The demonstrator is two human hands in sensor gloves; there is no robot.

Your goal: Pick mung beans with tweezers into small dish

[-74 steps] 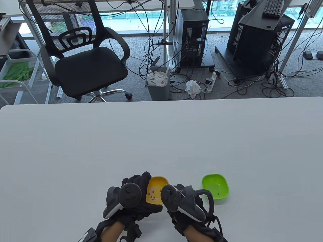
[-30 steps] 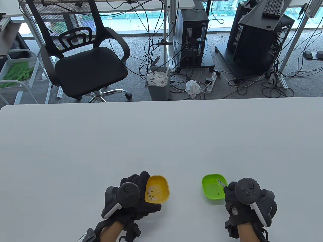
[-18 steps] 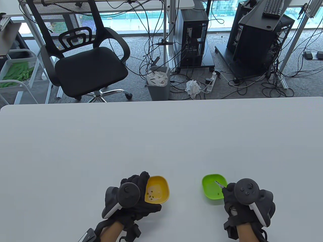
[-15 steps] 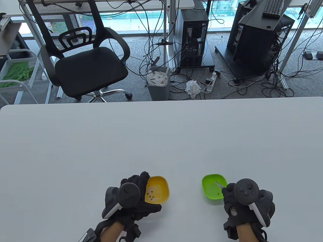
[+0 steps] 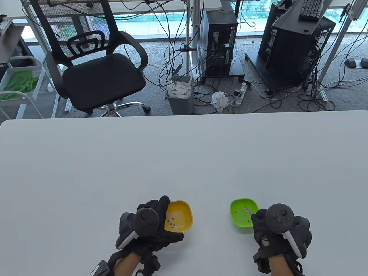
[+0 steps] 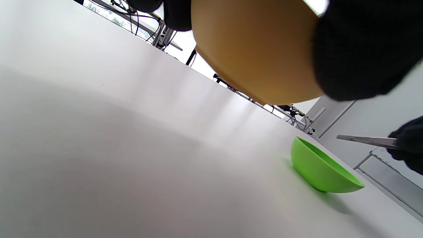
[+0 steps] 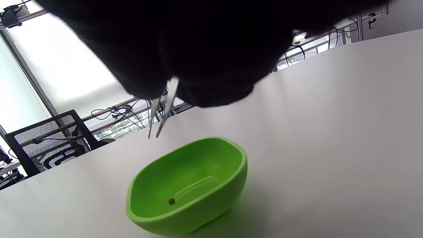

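My left hand [image 5: 149, 227] holds the yellow dish [image 5: 180, 218] at its left side, lifted off the table; several mung beans [image 5: 172, 224] lie in it. In the left wrist view my fingers [image 6: 363, 49] grip its underside [image 6: 257, 49]. My right hand [image 5: 273, 227] pinches the metal tweezers [image 5: 247, 210], which point over the green dish [image 5: 240, 222]. In the right wrist view the tweezers [image 7: 162, 112] hang above the green dish [image 7: 231, 172], tips slightly apart with nothing between them. One bean [image 7: 171, 200] lies in the green dish.
The white table [image 5: 184, 158] stretches away beyond both dishes. Its front edge lies below my wrists. An office chair [image 5: 97, 72], a waste bin [image 5: 180, 95] and cables stand on the floor behind the table's far edge.
My right hand moved with the tweezers from the yellow dish rightward to the green dish, then drifted slightly left. The left hand and the yellow dish stayed put.
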